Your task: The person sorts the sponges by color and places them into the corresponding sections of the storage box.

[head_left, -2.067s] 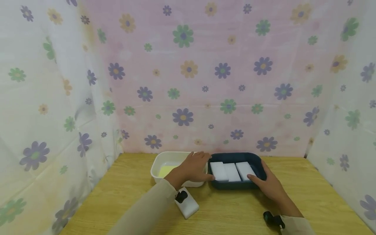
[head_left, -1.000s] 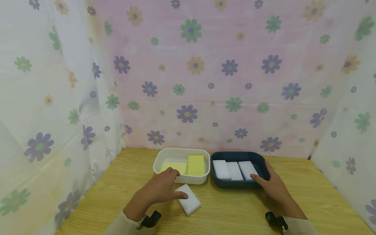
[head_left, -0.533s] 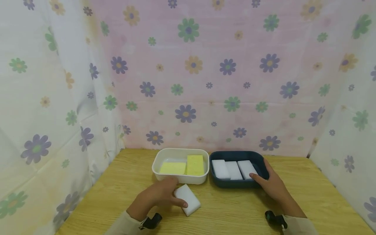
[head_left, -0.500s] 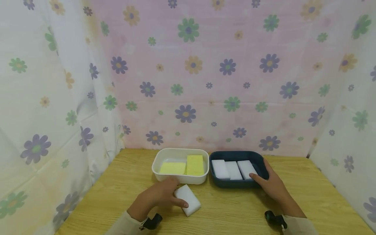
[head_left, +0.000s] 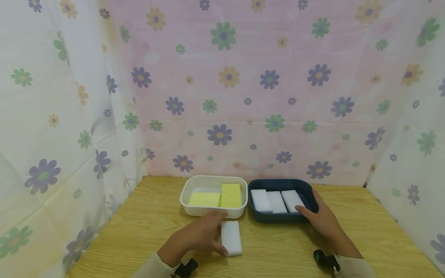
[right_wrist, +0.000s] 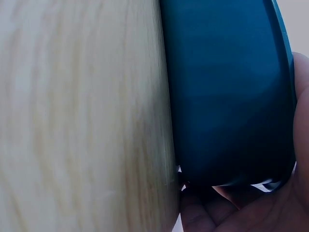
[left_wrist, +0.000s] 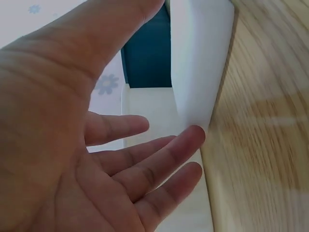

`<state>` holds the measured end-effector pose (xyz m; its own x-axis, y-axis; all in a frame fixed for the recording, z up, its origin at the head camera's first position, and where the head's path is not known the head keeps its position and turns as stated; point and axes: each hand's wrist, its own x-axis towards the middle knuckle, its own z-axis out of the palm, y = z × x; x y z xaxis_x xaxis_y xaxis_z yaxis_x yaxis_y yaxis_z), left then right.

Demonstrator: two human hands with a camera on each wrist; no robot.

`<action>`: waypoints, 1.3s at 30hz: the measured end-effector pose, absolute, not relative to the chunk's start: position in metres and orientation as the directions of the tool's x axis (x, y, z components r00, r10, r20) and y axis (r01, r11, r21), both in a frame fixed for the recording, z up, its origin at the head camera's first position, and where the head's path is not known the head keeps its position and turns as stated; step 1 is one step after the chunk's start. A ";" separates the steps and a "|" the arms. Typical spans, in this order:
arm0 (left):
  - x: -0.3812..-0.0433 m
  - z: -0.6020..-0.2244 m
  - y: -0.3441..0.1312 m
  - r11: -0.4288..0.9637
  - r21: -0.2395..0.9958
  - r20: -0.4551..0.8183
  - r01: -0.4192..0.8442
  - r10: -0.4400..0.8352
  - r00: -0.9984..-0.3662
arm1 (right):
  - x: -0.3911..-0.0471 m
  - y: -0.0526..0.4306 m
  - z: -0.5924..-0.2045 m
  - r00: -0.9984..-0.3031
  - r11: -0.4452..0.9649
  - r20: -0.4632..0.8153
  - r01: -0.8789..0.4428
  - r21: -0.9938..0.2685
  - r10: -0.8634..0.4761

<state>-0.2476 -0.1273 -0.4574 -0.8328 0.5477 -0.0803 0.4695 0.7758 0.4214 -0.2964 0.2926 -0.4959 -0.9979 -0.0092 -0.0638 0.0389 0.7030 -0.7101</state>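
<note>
A white block-shaped sponge [head_left: 231, 238] lies on the table in front of the white tray [head_left: 215, 212]. My left hand [head_left: 199, 236] is at its left side, thumb by the near corner. In the left wrist view the fingers [left_wrist: 159, 169] are spread and nearly straight, one fingertip right at the sponge's far end. My right hand [head_left: 323, 218] grips the right front corner of the dark blue tray [head_left: 283, 218], thumb over the rim, fingers outside. In the right wrist view those fingers [right_wrist: 203, 215] curl behind the tray wall. Three white sponges [head_left: 276, 202] lie in the blue tray.
Two yellow sponges [head_left: 231, 195] lie in the white tray, which stands close beside the blue one. Both trays sit near the back of the wooden table [head_left: 139, 224]. A flowered cloth [head_left: 243, 96] hangs behind and on both sides.
My left hand came back from over the white tray to the loose white sponge. The sponge has turned from slanted to nearly straight and shifted slightly right. My right hand stays on the blue tray.
</note>
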 end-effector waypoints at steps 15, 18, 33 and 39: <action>-0.245 -0.459 -0.123 0.782 0.372 -0.070 0.500 0.560 -0.825 | -0.298 0.294 -0.496 -0.998 0.705 -0.065 0.045 -0.708 -0.001; -0.245 -0.458 -0.122 0.783 0.361 -0.066 0.506 0.563 -0.824 | -0.298 0.294 -0.496 -0.998 0.706 -0.062 0.042 -0.707 -0.003; -0.242 -0.450 -0.115 0.748 0.337 -0.017 0.572 0.613 -0.790 | -0.298 0.292 -0.493 -0.998 0.700 -0.067 0.052 -0.712 0.006; -0.241 -0.444 -0.100 0.713 0.313 0.049 0.628 0.648 -0.760 | -0.298 0.292 -0.497 -0.998 0.688 -0.063 0.038 -0.725 -0.010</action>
